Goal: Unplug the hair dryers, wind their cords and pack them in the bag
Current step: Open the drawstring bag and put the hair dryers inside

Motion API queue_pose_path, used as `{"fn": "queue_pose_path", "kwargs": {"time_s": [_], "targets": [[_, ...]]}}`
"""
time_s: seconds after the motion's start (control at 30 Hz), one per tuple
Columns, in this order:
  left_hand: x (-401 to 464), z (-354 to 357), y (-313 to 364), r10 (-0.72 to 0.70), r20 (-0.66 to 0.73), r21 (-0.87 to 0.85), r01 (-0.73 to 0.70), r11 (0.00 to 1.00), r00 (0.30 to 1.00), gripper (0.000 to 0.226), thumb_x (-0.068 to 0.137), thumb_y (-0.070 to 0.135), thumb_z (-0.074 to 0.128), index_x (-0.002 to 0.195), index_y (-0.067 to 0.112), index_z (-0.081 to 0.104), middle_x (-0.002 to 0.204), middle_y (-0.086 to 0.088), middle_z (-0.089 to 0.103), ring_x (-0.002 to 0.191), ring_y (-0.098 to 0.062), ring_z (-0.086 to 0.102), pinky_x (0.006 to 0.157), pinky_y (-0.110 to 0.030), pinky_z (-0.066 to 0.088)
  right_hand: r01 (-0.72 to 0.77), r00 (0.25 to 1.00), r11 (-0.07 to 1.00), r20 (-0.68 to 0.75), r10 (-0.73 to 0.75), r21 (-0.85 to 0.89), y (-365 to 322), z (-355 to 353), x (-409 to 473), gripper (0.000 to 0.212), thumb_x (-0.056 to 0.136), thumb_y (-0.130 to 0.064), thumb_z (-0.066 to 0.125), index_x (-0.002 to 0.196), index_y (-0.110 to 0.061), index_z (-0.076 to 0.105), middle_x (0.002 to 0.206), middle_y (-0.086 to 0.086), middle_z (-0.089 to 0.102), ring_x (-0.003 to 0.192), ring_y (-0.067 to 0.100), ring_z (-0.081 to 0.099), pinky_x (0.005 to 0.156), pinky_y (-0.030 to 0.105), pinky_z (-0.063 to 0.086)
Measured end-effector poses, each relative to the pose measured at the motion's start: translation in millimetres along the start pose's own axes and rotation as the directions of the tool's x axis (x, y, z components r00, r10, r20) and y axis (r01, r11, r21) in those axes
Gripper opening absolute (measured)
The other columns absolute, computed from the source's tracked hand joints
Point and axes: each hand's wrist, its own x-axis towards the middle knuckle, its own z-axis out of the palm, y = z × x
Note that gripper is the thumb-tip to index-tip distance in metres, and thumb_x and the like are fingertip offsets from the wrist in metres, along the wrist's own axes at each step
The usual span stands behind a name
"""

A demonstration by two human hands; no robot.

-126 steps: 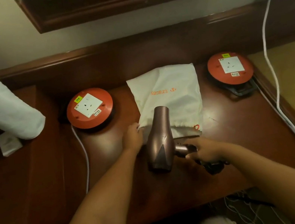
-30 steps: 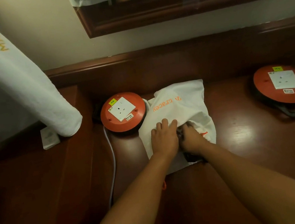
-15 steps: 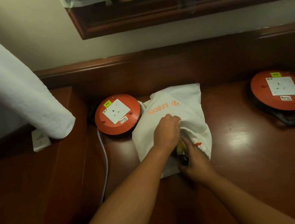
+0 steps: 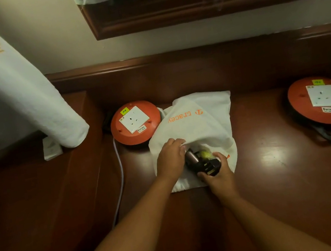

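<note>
A: Item one, white bag [image 4: 201, 123]?
B: Mid-table, between two orange socket reels; left hand [image 4: 171, 157] pinches its mouth open.
A: Hair dryer [image 4: 192, 157]?
B: In the mouth; right hand [image 4: 217, 174] grips its black plug [image 4: 208, 167].

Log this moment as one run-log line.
stage: packing | left hand: holds bag mouth open | right hand: pushes black plug in | dryer: mostly inside
</note>
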Motion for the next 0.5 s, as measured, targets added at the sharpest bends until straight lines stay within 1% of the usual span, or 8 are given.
{"fn": "queue_pose_path", "kwargs": {"time_s": [0.1, 0.17, 0.2, 0.27, 0.3, 0.37, 0.43, 0.5], "targets": [[-2.9, -1.1, 0.1, 0.004, -0.031, -0.059, -0.006, 0.998, 1.0, 0.026, 0.096, 0.012, 0.05, 0.116, 0.007, 0.066, 0.11, -0.011, 0.064, 0.102, -0.026, 0.059, 0.084, -0.03, 0.043, -0.052, 0.995, 0.983, -0.072, 0.066, 0.178, 1.3, -4.3, -7.8, 0.066, 0.071, -0.01, 0.081, 0.125, -0.024, 0.046, 0.117, -0.004, 0.053, 0.11, 0.017, 0.053, 0.091, 0.031, 0.047], [-6.8, 0.6, 2.3, 0.027, -0.033, -0.093, -0.03, 0.995, 0.999, 0.026, 0.097, 0.014, 0.05, 0.115, 0.007, 0.067, 0.107, -0.011, 0.065, 0.1, -0.027, 0.06, 0.084, -0.031, 0.045, -0.075, 0.982, 0.936, -0.14, 0.13, 0.343, -0.6, -9.1, -13.9, 0.065, 0.073, -0.006, 0.079, 0.123, -0.027, 0.044, 0.12, -0.001, 0.053, 0.113, 0.018, 0.052, 0.091, 0.03, 0.046], [-8.3, 2.2, 5.8, 0.035, -0.037, -0.12, -0.039, 0.992, 0.999, 0.026, 0.097, 0.016, 0.05, 0.115, 0.007, 0.067, 0.105, -0.012, 0.065, 0.099, -0.027, 0.061, 0.083, -0.033, 0.047, -0.08, 0.977, 0.901, -0.146, 0.157, 0.427, -4.9, -12.0, -15.9, 0.065, 0.074, -0.004, 0.077, 0.125, -0.027, 0.043, 0.121, 0.001, 0.053, 0.114, 0.019, 0.053, 0.091, 0.032, 0.047], [-9.7, 5.6, 15.1, 0.04, -0.046, -0.176, -0.048, 0.983, 0.998, 0.027, 0.098, 0.019, 0.05, 0.117, 0.008, 0.067, 0.104, -0.011, 0.066, 0.098, -0.025, 0.061, 0.084, -0.034, 0.049, -0.097, 0.978, 0.798, -0.093, 0.188, 0.595, -13.5, -16.6, -19.3, 0.062, 0.079, 0.001, 0.071, 0.129, -0.024, 0.043, 0.121, 0.003, 0.057, 0.112, 0.021, 0.058, 0.087, 0.037, 0.052], [-9.2, 7.2, 19.6, 0.041, -0.041, -0.197, -0.048, 0.979, 0.998, 0.029, 0.099, 0.021, 0.049, 0.12, 0.009, 0.066, 0.105, -0.009, 0.065, 0.1, -0.024, 0.061, 0.085, -0.032, 0.049, -0.115, 0.979, 0.75, -0.052, 0.196, 0.651, -16.8, -20.4, -20.5, 0.059, 0.082, 0.003, 0.067, 0.129, -0.023, 0.043, 0.121, 0.003, 0.058, 0.108, 0.022, 0.061, 0.082, 0.039, 0.055], [-7.6, 9.0, 26.6, 0.042, -0.016, -0.219, -0.045, 0.975, 0.999, 0.031, 0.1, 0.023, 0.048, 0.125, 0.013, 0.063, 0.107, -0.007, 0.063, 0.102, -0.021, 0.059, 0.087, -0.031, 0.049, -0.14, 0.982, 0.693, 0.008, 0.19, 0.707, -21.0, -30.7, -23.4, 0.053, 0.084, 0.004, 0.063, 0.127, -0.022, 0.045, 0.119, 0.003, 0.06, 0.104, 0.024, 0.064, 0.072, 0.04, 0.057], [-3.7, 7.2, 30.4, 0.044, -0.014, -0.23, -0.046, 0.972, 0.999, 0.032, 0.1, 0.023, 0.048, 0.128, 0.016, 0.061, 0.105, -0.005, 0.061, 0.102, -0.021, 0.058, 0.088, -0.033, 0.05, -0.147, 0.984, 0.646, 0.045, 0.171, 0.749, -22.6, -40.4, -26.2, 0.053, 0.078, -0.008, 0.072, 0.124, -0.019, 0.048, 0.119, 0.004, 0.061, 0.101, 0.026, 0.065, 0.067, 0.038, 0.058], [-0.1, 4.1, 31.0, 0.048, -0.029, -0.229, -0.054, 0.972, 0.998, 0.032, 0.1, 0.024, 0.048, 0.128, 0.018, 0.061, 0.103, -0.004, 0.059, 0.1, -0.02, 0.056, 0.087, -0.035, 0.05, -0.171, 0.982, 0.593, 0.085, 0.171, 0.786, -22.1, -48.4, -27.6, 0.074, 0.055, -0.03, 0.089, 0.119, -0.018, 0.053, 0.116, 0.007, 0.063, 0.095, 0.025, 0.069, 0.063, 0.036, 0.059]]}}
